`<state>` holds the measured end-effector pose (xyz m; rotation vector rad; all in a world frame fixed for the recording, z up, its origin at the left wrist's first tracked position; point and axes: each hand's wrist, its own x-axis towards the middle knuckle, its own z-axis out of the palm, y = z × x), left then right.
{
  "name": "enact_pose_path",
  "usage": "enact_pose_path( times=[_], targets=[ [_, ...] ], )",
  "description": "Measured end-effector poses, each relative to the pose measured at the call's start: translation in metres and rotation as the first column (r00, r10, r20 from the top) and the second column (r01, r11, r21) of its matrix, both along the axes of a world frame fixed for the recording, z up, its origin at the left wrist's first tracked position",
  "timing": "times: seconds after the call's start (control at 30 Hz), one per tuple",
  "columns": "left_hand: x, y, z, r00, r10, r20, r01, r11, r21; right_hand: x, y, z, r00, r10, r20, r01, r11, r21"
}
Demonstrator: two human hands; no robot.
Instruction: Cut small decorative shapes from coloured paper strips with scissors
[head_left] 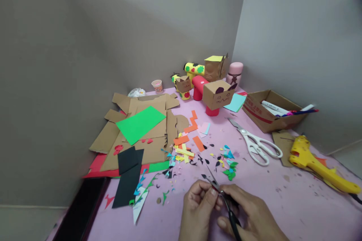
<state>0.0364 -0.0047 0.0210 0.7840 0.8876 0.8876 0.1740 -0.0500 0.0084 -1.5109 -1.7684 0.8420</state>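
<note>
Near the front edge of the table, my right hand (246,209) grips small black-handled scissors (233,220), with the blades slightly apart and pointing away from me. My left hand (199,205) is closed in a pinch beside the blades. A sliver of red paper shows between its thumb and fingers; most of it is hidden. Just beyond the blade tips lie small black paper drops (207,161). Green paper leaves (231,173) and blue snippets sit a little to the right of them.
At left, a green sheet (141,124) rests on cardboard (110,137), near black paper (127,180). White-handled scissors (258,145), a yellow glue gun (319,165) and a cardboard box of pens (260,115) lie right. Cardboard-headed animal figures (217,96) stand behind, beside a pink bottle (235,71).
</note>
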Motion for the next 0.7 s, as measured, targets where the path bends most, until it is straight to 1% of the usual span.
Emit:
enact_pose_path(
  times=[0.43,0.7],
  targets=[
    [0.0013,0.0003,0.001,1.0,-0.022,0.012,0.022,1.0,0.008,-0.0004,-0.0003,-0.0049,0.998,-0.02,0.052,0.018,0.999,0.05],
    [0.0006,0.0009,-0.0017,0.998,-0.036,0.045,0.036,0.999,-0.007,0.0017,-0.0013,-0.0082,0.998,-0.004,0.06,0.002,0.999,0.048]
  ],
)
